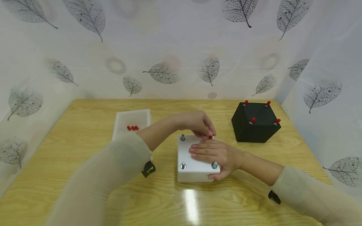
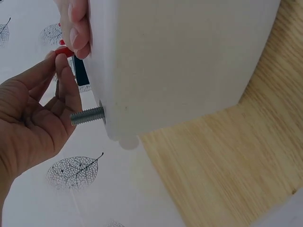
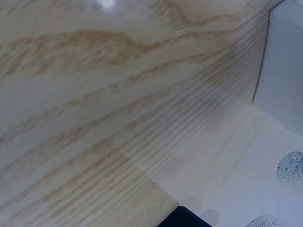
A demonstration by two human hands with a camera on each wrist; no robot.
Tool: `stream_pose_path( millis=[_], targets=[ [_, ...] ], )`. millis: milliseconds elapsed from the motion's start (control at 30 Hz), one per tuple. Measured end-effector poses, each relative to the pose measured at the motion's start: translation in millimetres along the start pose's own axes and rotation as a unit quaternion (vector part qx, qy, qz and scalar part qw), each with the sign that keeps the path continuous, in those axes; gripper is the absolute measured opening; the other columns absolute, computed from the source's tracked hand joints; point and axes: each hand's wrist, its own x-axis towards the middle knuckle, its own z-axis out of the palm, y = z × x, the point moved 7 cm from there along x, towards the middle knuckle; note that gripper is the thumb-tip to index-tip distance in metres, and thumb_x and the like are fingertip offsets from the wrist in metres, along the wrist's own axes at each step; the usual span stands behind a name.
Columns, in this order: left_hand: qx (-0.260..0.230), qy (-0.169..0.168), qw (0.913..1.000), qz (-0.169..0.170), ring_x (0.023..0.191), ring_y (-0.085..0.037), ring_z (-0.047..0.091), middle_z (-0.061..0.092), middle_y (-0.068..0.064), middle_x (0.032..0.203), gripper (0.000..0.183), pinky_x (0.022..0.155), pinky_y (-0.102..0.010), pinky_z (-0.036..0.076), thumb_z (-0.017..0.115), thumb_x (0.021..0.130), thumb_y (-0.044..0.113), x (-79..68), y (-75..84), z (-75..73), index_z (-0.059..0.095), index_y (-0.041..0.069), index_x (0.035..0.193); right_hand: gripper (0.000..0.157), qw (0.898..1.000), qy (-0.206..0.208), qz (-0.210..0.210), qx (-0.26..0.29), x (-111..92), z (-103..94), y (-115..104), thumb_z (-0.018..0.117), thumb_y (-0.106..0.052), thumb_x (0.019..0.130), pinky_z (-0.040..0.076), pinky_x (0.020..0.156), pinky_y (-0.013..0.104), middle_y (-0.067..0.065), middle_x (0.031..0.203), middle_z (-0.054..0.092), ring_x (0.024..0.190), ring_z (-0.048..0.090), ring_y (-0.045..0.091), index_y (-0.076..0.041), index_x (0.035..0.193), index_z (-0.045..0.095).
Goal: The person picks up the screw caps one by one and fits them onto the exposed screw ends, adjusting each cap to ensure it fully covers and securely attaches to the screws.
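Note:
A white box (image 1: 195, 176) stands on the table, with a metal bolt (image 1: 182, 137) and others rising from its top corners. At its far right corner my left hand (image 1: 198, 124) pinches a small red cap (image 1: 210, 137) between thumb and fingertips. The left wrist view shows that red cap (image 2: 65, 50) in the fingertips, with a bare threaded bolt (image 2: 87, 116) closer to the camera. My right hand (image 1: 215, 153) rests on the box top, its fingers laid straight across it and its thumb against the near side. Whether the cap is on its bolt is hidden.
Left of the box lies a white tray (image 1: 133, 117) holding three red caps (image 1: 133, 128), partly covered by my left arm. To the right stands a black box (image 1: 258, 111) with red-capped bolts at its top corners. Leaf-patterned curtains (image 1: 181, 40) surround the wooden table (image 1: 85, 131).

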Motion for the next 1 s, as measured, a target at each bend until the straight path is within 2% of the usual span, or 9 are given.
stream_pose_path(
  millis=[100, 200, 467, 633, 800, 900, 1000],
  targets=[
    [0.044, 0.013, 0.9989, 0.012, 0.062, -0.007, 0.053, 0.064, 0.000, 0.077, 0.012, 0.061, -0.017, 0.049, 0.064, 0.089, 0.007, 4.0, 1.3, -1.5, 0.070, 0.001, 0.098, 0.062, 1.000, 0.004, -0.003, -0.006, 0, -0.9, 0, 0.051, -0.046, 0.089, 0.044, 0.099, 0.042, 0.020, 0.126, 0.059, 0.117, 0.056, 0.033, 0.006, 0.123, 0.057],
    [0.055, 0.020, 0.9982, 0.013, 0.063, -0.008, 0.053, 0.062, -0.001, 0.075, 0.008, 0.061, -0.017, 0.049, 0.067, 0.087, 0.008, 5.8, 1.6, -2.3, 0.069, 0.002, 0.092, 0.062, 1.000, 0.004, -0.003, -0.008, 0, -1.9, -1, 0.050, -0.046, 0.089, 0.044, 0.099, 0.042, 0.020, 0.126, 0.059, 0.117, 0.056, 0.034, 0.006, 0.123, 0.057],
    [0.030, 0.011, 0.9995, 0.003, 0.065, -0.008, 0.054, 0.063, -0.001, 0.080, 0.009, 0.062, -0.020, 0.052, 0.067, 0.087, 0.011, 4.9, -2.6, -2.7, 0.068, 0.005, 0.094, 0.063, 1.000, 0.006, -0.002, -0.010, -2, -2.7, 0, 0.049, -0.047, 0.090, 0.044, 0.100, 0.041, 0.019, 0.126, 0.059, 0.117, 0.056, 0.033, 0.005, 0.123, 0.057],
    [0.019, 0.007, 0.9998, -0.003, 0.066, -0.008, 0.055, 0.063, -0.001, 0.080, 0.012, 0.063, -0.020, 0.052, 0.063, 0.091, 0.012, 3.4, -5.9, -5.0, 0.068, 0.003, 0.097, 0.063, 1.000, 0.005, -0.001, -0.015, -2, -3.5, -1, 0.049, -0.048, 0.089, 0.044, 0.099, 0.042, 0.019, 0.126, 0.059, 0.117, 0.056, 0.033, 0.004, 0.123, 0.058],
    [0.005, 0.017, 0.9997, -0.015, 0.067, -0.008, 0.058, 0.064, -0.002, 0.077, 0.015, 0.067, -0.024, 0.054, 0.061, 0.092, 0.012, 1.3, -9.8, -11.9, 0.066, 0.001, 0.101, 0.062, 1.000, 0.006, 0.002, -0.014, -3, -4.8, -1, 0.050, -0.047, 0.089, 0.046, 0.097, 0.043, 0.019, 0.125, 0.060, 0.116, 0.057, 0.033, 0.004, 0.122, 0.058],
    [-0.010, 0.027, 0.9993, -0.025, 0.067, -0.008, 0.060, 0.065, -0.004, 0.078, 0.015, 0.073, -0.029, 0.056, 0.061, 0.092, 0.012, -1.1, -15.5, -18.0, 0.065, 0.000, 0.101, 0.062, 1.000, 0.005, 0.002, -0.010, -2, -4.1, -1, 0.050, -0.047, 0.089, 0.046, 0.097, 0.043, 0.019, 0.126, 0.059, 0.116, 0.057, 0.032, 0.004, 0.123, 0.058],
    [-0.025, 0.038, 0.9982, -0.038, 0.066, -0.009, 0.061, 0.067, -0.008, 0.081, 0.015, 0.073, -0.029, 0.056, 0.061, 0.092, 0.011, -5.9, -21.1, -24.2, 0.065, 0.000, 0.101, 0.062, 1.000, 0.002, 0.002, -0.008, 0, -2.4, -1, 0.049, -0.047, 0.089, 0.045, 0.098, 0.042, 0.018, 0.127, 0.059, 0.118, 0.056, 0.032, 0.004, 0.124, 0.057]
  ],
)
